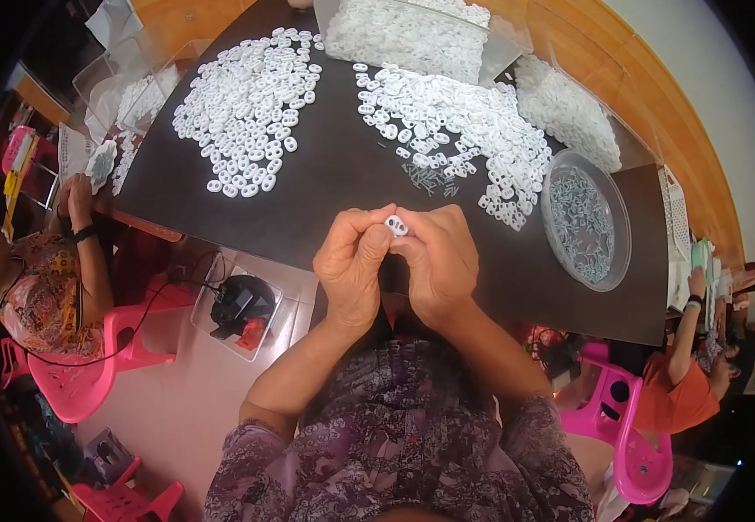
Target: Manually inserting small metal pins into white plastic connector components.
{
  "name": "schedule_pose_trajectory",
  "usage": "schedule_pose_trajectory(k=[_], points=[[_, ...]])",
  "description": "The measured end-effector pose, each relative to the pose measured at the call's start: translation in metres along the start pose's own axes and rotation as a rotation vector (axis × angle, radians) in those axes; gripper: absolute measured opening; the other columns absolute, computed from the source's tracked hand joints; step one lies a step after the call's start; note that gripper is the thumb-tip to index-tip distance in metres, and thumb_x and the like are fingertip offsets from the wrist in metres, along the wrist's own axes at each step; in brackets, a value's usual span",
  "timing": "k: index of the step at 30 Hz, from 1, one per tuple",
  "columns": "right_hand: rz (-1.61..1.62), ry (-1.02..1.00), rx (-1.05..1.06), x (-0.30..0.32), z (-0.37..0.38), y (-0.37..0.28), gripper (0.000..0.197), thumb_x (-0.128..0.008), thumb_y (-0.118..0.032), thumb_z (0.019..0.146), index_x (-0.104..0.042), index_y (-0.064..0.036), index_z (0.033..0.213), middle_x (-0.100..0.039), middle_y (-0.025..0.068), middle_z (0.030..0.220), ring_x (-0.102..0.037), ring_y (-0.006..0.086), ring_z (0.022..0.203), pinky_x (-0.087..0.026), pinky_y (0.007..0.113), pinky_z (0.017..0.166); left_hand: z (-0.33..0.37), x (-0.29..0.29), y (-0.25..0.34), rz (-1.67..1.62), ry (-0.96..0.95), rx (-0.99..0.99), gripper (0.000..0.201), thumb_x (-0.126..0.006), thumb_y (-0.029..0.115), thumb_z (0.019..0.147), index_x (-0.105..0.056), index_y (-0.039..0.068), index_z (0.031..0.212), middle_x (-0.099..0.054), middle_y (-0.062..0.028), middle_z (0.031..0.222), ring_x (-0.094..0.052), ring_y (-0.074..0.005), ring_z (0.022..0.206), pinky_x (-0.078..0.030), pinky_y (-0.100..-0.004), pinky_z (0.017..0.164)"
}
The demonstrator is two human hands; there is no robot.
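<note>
Between the fingertips of both hands, above the near edge of the dark table, sits a small white oval plastic piece with two dark holes [396, 226]. My left hand [353, 265] pinches it from the left, thumb and forefinger closed. From the other side my right hand [436, 261] grips the same piece, its fingers curled. Just beyond the hands lies a small heap of grey-green pins [429, 179]. A spread of white plastic pieces [447, 113] lies behind it, and a pile of white oval two-hole pieces [247, 113] is at the left.
A round clear tub [551, 239] of grey-green pins stands at the right. Clear bins [508, 43] and a bag of white pieces [564, 109] line the back. Other people [55, 270] sit at both sides, near pink chairs [107, 357]. A floor box [277, 335] is at lower left.
</note>
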State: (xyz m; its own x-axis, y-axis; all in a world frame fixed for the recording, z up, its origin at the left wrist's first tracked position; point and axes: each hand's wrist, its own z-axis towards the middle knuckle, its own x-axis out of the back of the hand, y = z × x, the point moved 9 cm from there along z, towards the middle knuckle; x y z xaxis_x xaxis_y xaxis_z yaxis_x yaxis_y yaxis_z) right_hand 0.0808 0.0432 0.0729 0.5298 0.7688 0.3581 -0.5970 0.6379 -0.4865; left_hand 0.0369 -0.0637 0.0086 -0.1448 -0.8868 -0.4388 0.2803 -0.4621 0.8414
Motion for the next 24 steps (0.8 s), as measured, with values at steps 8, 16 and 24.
schedule_pose_trajectory(k=[8,16,24], points=[[-0.043,-0.009,0.065,-0.002,-0.004,-0.005,0.031,-0.069,0.001,0.068,-0.058,0.0029,0.097,-0.058,0.0108,0.08,-0.052,0.026,0.067,-0.042,0.033,0.056,-0.008,0.001,0.009,0.228,0.026,-0.054,0.02,-0.055,0.017,0.092,-0.061,-0.001,0.099,-0.053,0.0008,0.084,-0.045,-0.0052,0.076,-0.038,-0.0186,0.071],[-0.054,-0.005,0.002,-0.004,-0.006,0.004,0.016,-0.061,0.0,0.077,-0.059,0.0032,0.093,-0.058,0.0106,0.079,-0.051,0.0242,0.066,-0.041,0.032,0.057,-0.009,-0.005,0.004,0.161,0.144,-0.054,0.016,-0.053,0.013,0.093,-0.058,-0.001,0.095,-0.051,0.0003,0.075,-0.046,-0.0056,0.067,-0.039,-0.0199,0.059],[-0.013,-0.047,-0.072,0.002,-0.001,0.013,0.013,-0.06,0.002,0.078,-0.061,-0.0016,0.091,-0.058,0.0095,0.081,-0.052,0.0254,0.066,-0.042,0.033,0.058,-0.007,-0.007,-0.003,0.202,0.099,0.061,0.016,-0.053,0.013,0.093,-0.06,-0.001,0.095,-0.056,-0.002,0.08,-0.05,-0.0069,0.07,-0.043,-0.0221,0.062]])
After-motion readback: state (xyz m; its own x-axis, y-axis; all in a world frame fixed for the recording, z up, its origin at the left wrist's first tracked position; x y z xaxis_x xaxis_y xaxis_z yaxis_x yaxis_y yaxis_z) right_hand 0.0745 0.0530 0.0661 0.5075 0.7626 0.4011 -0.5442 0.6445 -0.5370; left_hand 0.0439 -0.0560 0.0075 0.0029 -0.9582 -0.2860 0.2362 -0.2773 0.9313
